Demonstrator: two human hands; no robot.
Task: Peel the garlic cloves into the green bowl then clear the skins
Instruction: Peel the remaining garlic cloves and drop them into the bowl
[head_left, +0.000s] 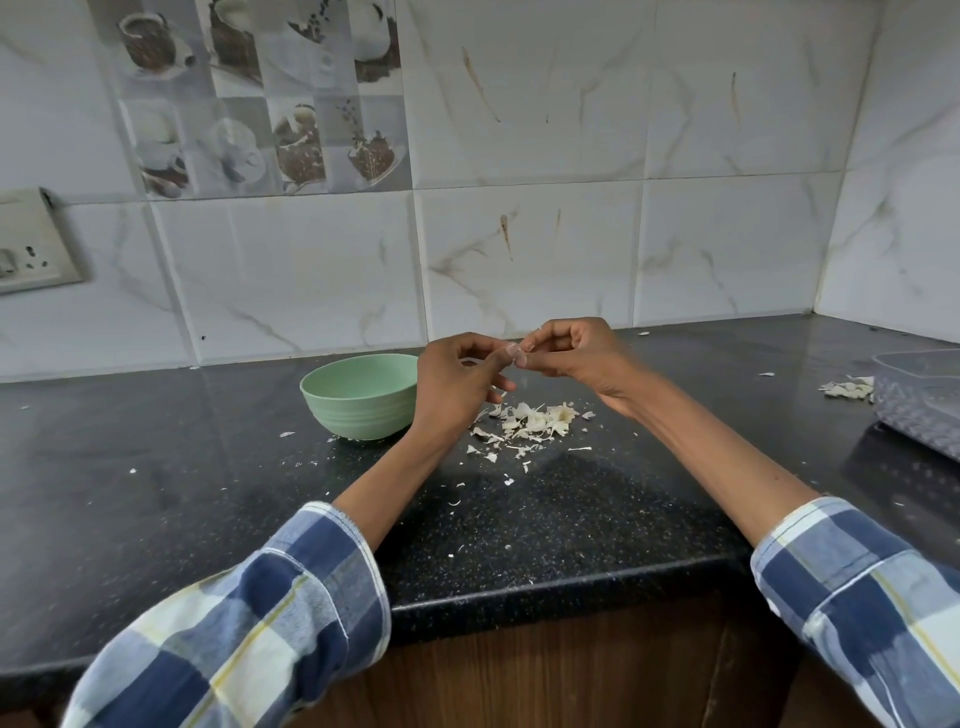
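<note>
Counter (156, 467): black speckled, carries everything.
Container (919, 400): far right of green bowl, cut off by frame edge.
Green bowl (358, 397): contents hidden by near wall.
Left hand (457, 382): just right of bowl, fingers curled, pinching garlic clove (511, 355).
Right hand (571, 351): pinching same clove, mostly hidden.
Skins (530, 423): heap right of bowl, beneath hands.

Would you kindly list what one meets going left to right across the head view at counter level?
Wall socket → green bowl → left hand → right hand → small skin heap → clear container.
</note>
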